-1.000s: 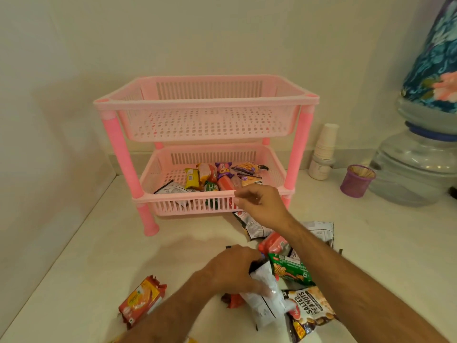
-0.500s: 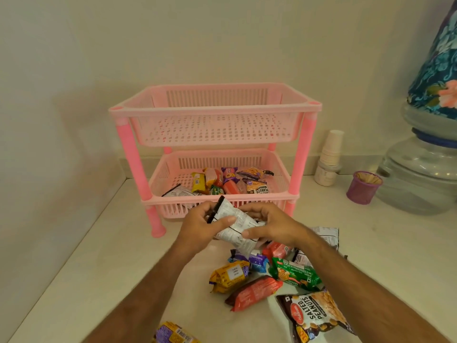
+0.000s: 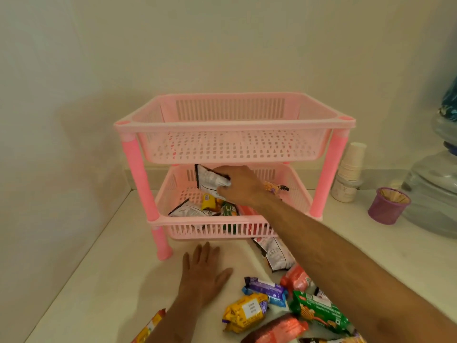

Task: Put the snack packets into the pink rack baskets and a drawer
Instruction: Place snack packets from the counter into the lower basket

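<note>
Pink plastic rack (image 3: 138,174) on a pale counter (image 3: 99,280), two slatted baskets stacked on four posts, upper basket (image 3: 232,125) bare inside. Reaching into the lower basket (image 3: 222,227) from the front: right hand (image 3: 241,188), fingers clamped on one end of a white-and-black snack packet (image 3: 209,181). Packet held clear of the heap, over the basket's back left part, just under the upper basket's floor; long axis slanted, free end up and to the left toward the back wall, gripped end lower and to the right. Below it in the same basket, a jumble of packets: another white one (image 3: 190,211) at the front left, a yellow one (image 3: 209,202), a green one (image 3: 228,210), more half hidden behind the forearm. Left hand (image 3: 204,273) flat on the counter in front of the rack, palm down, fingers spread and pointing toward the rack, holding nothing, well apart from the right. On the counter to the right of it, loose packets: purple (image 3: 267,290), yellow (image 3: 244,311), green (image 3: 319,310), red-orange (image 3: 279,329), and a white one (image 3: 274,253) lying partly under the rack's front edge. At far right, stacked paper cups (image 3: 350,164) and a small purple cup (image 3: 388,205).
</note>
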